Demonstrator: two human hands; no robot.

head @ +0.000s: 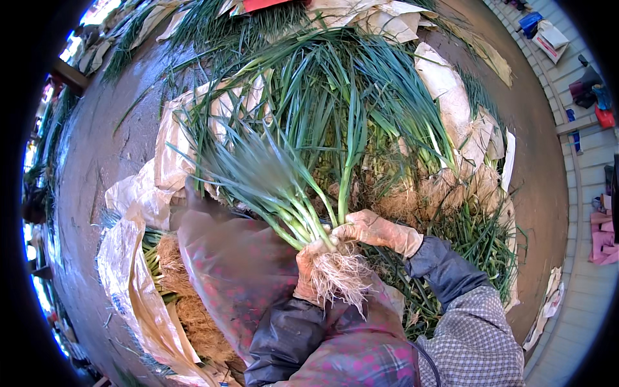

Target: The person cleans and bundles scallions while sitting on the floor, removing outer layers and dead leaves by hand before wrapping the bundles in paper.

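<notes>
My left hand (309,275), in a pale, stained glove, grips a bunch of long-leaved allium plants (295,208), perhaps green garlic or leeks. Their whitish roots (341,278) hang over the fingers, and their green leaves fan away to the upper left. My right hand (379,233), gloved alike, pinches the base of a single stalk (344,193) beside the bunch. Both hands are close together above my lap, over a plastic apron (242,275) with pink dots. Just beyond lies a large heap of the same plants (319,106), brown roots towards me.
At my left, an opened pale sack (128,275) holds rooted bundles (193,309). Loose green leaves (416,290) lie by my right forearm. More sacking (445,92) edges the heap on the wet brown floor (116,130). Tiled paving (592,193) with scattered belongings runs along the right.
</notes>
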